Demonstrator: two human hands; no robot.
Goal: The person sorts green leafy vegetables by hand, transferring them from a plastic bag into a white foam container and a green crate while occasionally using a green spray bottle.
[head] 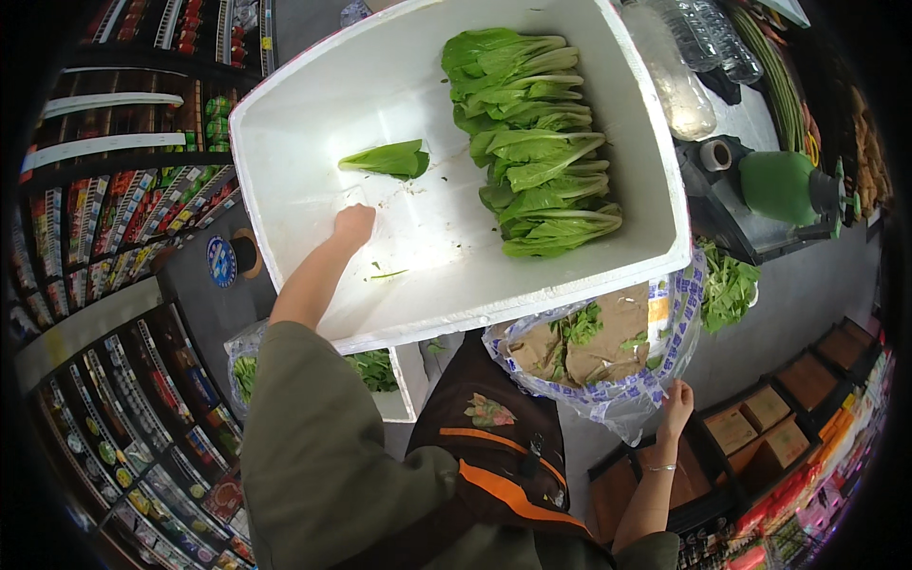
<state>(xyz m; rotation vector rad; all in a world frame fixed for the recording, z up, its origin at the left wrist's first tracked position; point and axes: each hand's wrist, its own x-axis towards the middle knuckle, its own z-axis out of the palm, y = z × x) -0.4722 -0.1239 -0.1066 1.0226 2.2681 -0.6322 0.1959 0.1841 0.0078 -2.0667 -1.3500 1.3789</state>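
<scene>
A large white foam box (299,178) stands before me. My left hand (355,224) reaches into it with fingers curled, low over its floor. A pale patch shows beside the knuckles; whether the hand holds anything is hidden. Just beyond it lies a single leafy green stalk (388,159), with scraps of leaf around. Heads of leafy green vegetable (541,153) are stacked in a row along the box's right side, stems pointing right. Lower right, my right hand (678,412) pinches the edge of a clear plastic bag (613,406) with blue print, which lines a container of brown paper and leaves.
Stocked shelves (128,427) run along the left. At right, a stand holds a green spray bottle (776,187), a roll (714,154) and plastic bottles (698,35). More greens (727,288) lie below it. A smaller foam box (402,385) sits near my legs; cartons (776,434) fill low shelves.
</scene>
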